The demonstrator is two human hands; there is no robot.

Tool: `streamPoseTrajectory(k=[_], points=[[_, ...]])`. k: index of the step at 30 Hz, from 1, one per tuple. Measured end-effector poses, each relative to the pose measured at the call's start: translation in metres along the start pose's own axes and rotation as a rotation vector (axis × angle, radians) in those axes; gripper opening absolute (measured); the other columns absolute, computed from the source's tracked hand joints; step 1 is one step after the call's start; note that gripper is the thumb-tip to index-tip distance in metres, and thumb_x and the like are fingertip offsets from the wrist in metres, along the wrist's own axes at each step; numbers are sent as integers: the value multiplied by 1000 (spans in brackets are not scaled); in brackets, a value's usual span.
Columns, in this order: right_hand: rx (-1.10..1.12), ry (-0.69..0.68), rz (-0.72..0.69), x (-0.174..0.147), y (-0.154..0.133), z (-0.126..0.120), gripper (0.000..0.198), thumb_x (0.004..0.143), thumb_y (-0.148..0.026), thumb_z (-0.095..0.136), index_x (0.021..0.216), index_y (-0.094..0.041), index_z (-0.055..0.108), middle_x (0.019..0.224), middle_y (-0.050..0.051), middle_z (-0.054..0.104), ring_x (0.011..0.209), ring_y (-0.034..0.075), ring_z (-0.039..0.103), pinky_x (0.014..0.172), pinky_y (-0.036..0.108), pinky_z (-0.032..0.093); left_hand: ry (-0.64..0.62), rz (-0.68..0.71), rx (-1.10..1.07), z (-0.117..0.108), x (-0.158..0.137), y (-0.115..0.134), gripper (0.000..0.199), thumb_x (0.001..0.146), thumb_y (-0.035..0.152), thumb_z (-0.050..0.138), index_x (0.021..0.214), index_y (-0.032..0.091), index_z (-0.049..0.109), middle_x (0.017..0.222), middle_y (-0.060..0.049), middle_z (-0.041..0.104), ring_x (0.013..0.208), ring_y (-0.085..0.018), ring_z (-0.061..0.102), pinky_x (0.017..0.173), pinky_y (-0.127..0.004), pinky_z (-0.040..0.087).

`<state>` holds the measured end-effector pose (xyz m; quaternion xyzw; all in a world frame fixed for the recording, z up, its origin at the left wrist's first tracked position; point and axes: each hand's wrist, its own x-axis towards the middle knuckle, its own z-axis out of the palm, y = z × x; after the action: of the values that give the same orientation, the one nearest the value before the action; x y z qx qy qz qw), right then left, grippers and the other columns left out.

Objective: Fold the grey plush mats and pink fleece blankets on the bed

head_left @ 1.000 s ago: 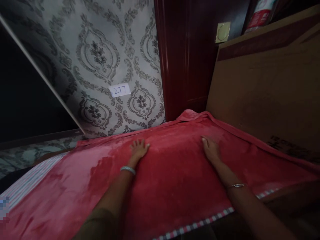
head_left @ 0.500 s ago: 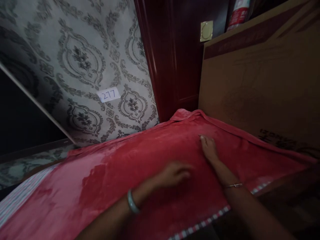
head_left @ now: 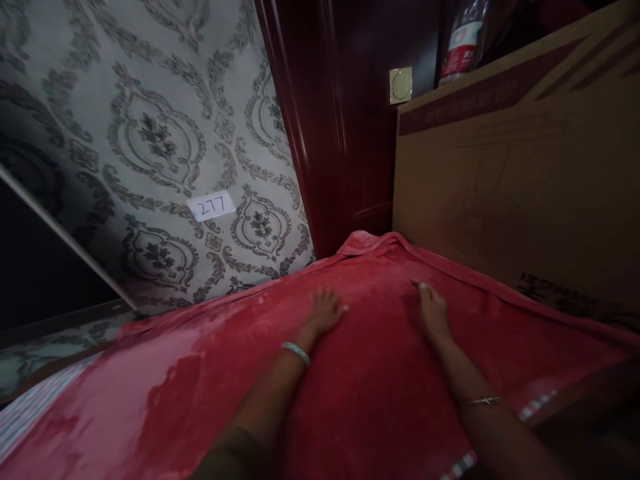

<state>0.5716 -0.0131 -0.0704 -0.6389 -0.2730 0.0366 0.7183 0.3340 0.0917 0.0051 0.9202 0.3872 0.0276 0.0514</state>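
Note:
A red plush blanket (head_left: 380, 373) is spread over a bed-like surface, with smooth pale patches and darker brushed patches in its pile. My left hand (head_left: 324, 312) lies flat on it, fingers spread and pointing away from me, a pale bangle at the wrist. To its right, my right hand (head_left: 434, 312) rests on or just over the blanket, turned on its side; its fingers are partly hidden, and nothing shows in it. A thin bracelet circles that wrist. Beyond the hands, the far corner of the blanket is bunched against a dark red wooden panel.
A large cardboard box (head_left: 500, 173) stands along the right side, with a plastic bottle (head_left: 460, 50) behind its upper edge. Patterned wallpaper (head_left: 160, 143) bears a paper label (head_left: 211, 205) reading 277. Striped cloth (head_left: 40, 407) shows at the lower left.
My left hand has moved forward and left, from a blur above the blanket to lying spread on it. My right hand sits slightly further right and lower in view. The camera has tilted up slightly.

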Motion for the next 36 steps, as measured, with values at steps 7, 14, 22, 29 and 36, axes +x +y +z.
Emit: streamPoseTrajectory(k=[7,14,22,29,36], points=[[241,53,190,5,2,-11,63,80,-66,47,108,-14,70,122,19,70,113,32,65,96,50,52,-292,913,-296,16,-103,91,69,93,55,56,152,21,45,163,-13,36,152,-31,29,124,-55,20],[-237,-159,-35,3,-28,0,72,91,-52,26,132,-3,58,135,28,59,128,36,56,108,56,43,22,244,-422,-32,-122,-41,49,100,43,40,141,24,59,151,-9,55,141,-23,49,120,-41,35],[-434,-757,-325,-81,-92,152,65,78,-39,69,141,-24,59,152,8,50,143,33,42,117,50,34,75,-510,140,-20,-113,-166,63,99,44,34,158,19,35,167,-15,25,154,-36,22,120,-63,23],[-704,-897,-461,-104,-79,198,54,96,-53,48,145,-32,51,159,-3,38,149,28,30,121,55,19,77,-477,189,-6,-110,-178,63,99,46,31,158,23,34,167,-12,27,154,-34,24,119,-62,26],[-954,-586,-258,6,-45,82,49,98,-38,46,140,-18,58,152,16,48,141,38,41,115,65,22,35,-484,219,-9,-107,-178,65,100,48,27,160,23,30,168,-10,24,154,-34,22,119,-59,27]])
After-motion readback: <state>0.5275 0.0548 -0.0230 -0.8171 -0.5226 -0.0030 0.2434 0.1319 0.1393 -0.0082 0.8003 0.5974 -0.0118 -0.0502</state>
